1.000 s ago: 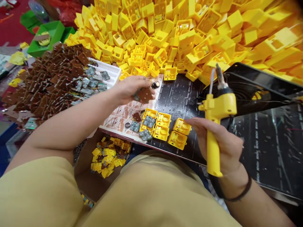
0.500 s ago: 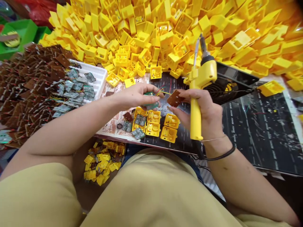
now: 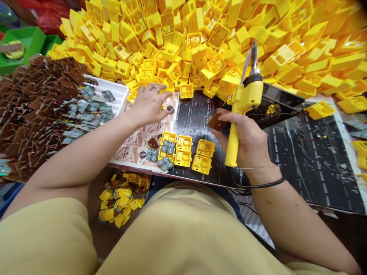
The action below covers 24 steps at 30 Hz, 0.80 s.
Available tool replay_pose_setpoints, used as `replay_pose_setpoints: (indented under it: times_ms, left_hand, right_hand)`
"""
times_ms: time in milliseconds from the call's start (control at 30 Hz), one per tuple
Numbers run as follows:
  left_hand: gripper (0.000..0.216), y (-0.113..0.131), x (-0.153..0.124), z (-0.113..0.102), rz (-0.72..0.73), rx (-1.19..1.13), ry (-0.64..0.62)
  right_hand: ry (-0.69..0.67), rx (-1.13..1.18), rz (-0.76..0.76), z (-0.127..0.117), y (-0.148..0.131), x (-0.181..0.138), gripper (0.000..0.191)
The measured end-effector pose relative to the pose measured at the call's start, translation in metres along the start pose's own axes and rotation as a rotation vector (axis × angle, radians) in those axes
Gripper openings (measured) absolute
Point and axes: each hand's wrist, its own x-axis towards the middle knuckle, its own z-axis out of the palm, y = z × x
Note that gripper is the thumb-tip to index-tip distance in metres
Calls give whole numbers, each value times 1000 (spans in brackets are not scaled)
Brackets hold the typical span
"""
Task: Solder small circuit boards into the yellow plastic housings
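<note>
Soldering gun [image 3: 246, 97] and brown board [image 3: 215, 120] share the right hand's [image 3: 248, 141] grip above the bench [image 3: 301, 152], while the left hand [image 3: 146, 104], fingers spread, sits beside a small round part [image 3: 170, 109]. Open yellow cases [image 3: 182, 158] lie near its front edge; this looks like part-gathering, calling for a light thumb-and-finger pinch.

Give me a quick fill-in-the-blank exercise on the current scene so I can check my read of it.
1. The right hand holds a yellow soldering gun whose metal tip points toward the ____ edge of the picture.
2. That hand also pinches a circuit board, which is ____ in colour.
3. The left hand wears a ____ on one finger.
4. The plastic bin at upper left is ____ in colour.

Missing words: top; brown; ring; green.
</note>
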Motion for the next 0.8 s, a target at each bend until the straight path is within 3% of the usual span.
replay_pose_setpoints:
  times_ms: [67, 167, 333, 433, 533, 633, 733, 800]
  left_hand:
    - [32, 18, -4, 3, 89, -185, 45]
    - [30, 50, -8, 10, 164, -629, -63]
    - [27, 86, -15, 23, -32, -1466, -54]
    - [18, 98, -19, 26, -139, -1713, -94]
    - [15, 111, -23, 27, -198, -1791, -166]
    - [14, 121, -26, 22, -248, -1705, -175]
    - [21, 115, -29, 8, -274, -1431, -121]
    - [24, 103, -30, -3, -210, -1159, -132]
  right_hand:
    - [30, -14, -41, -3, -2, 1, 37]
    - [45, -47, -78, -10, -10, 3, 36]
    - [82, -132, -168, -20, -24, 2, 33]
    - [108, -121, -166, -20, -25, -3, 31]
    - [101, -105, -162, -19, -26, -11, 30]
    - [93, -45, -165, -23, -26, -20, 34]
    - [87, 35, -141, -38, -26, -31, 42]
    - [42, 64, -68, -58, -25, -43, 40]
